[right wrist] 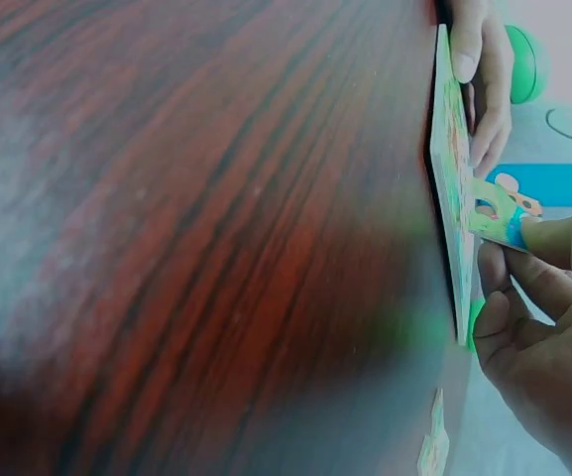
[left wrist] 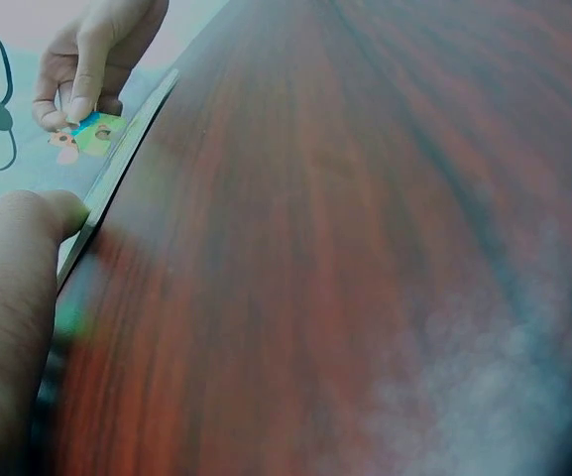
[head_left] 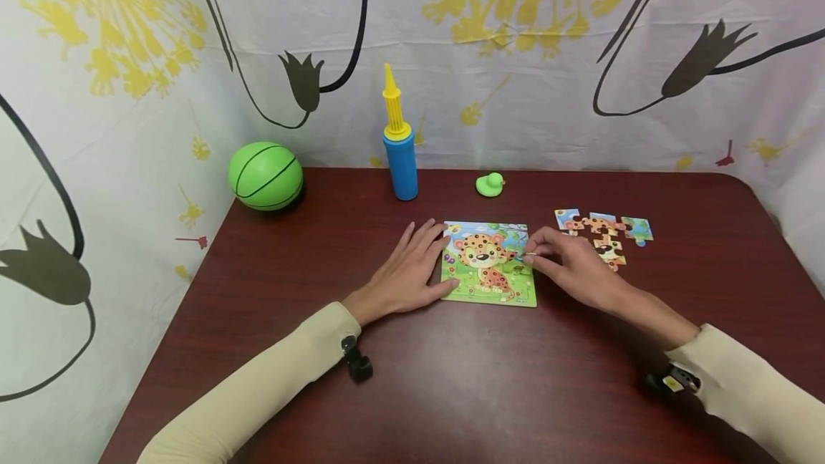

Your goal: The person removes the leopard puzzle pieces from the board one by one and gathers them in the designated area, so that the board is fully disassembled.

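Observation:
A jigsaw puzzle board (head_left: 490, 296) with a spotted cartoon leopard lies flat on the dark table. My left hand (head_left: 409, 274) rests along its left side with fingers spread, the thumb over the lower left part. Above the board's right side, my right hand (head_left: 580, 271) pinches a puzzle piece (right wrist: 499, 213) between thumb and fingers. That piece is green, blue and orange and stands tilted on edge; whether it touches the board is hard to tell. Several loose puzzle pieces (head_left: 637, 229) lie right of the board, partly hidden behind my right hand.
Along the back of the table (head_left: 309, 392) are a green ball (head_left: 266, 176) at the left, an upright blue and yellow hand pump (head_left: 402, 163) and a small green rubber duck (head_left: 490, 185). A flower-patterned cloth (head_left: 541, 106) hangs behind the table.

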Demonstrator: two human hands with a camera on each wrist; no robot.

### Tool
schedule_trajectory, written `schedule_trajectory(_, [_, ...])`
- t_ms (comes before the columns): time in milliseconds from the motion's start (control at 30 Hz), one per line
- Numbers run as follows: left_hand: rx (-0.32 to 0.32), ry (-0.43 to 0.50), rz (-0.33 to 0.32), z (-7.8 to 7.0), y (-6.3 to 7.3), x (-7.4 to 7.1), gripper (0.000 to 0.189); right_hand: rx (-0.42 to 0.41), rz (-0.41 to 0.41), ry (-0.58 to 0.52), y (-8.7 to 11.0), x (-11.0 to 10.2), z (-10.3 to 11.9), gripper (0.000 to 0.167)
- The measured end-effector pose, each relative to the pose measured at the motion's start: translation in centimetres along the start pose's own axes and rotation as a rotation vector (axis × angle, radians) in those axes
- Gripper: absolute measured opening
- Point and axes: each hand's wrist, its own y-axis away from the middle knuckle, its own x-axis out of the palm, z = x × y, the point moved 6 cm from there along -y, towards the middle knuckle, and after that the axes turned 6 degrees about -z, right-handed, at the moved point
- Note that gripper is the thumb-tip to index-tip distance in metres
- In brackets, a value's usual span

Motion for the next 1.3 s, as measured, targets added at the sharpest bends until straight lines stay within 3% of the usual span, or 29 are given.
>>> schedule_trajectory(533, [-0.004, -0.006, 0.000, 0.1, 0.1, 0.1, 0.086, -0.002, -0.171, 0.086, 1.5, -4.2, -1.8, 0.016])
schedule_trajectory(1067, [0.016, 0.011, -0.013, -0.1, 0.0, 0.0, 0.086, 0.090, -0.311, 0.126, 3.9, -8.3, -4.5, 0.012])
schedule_trajectory(1300, [0.014, 0.010, -0.009, 0.0, 0.1, 0.0, 0.086, 0.093, -0.368, 0.142, 4.9, -9.9, -6.0, 0.017])
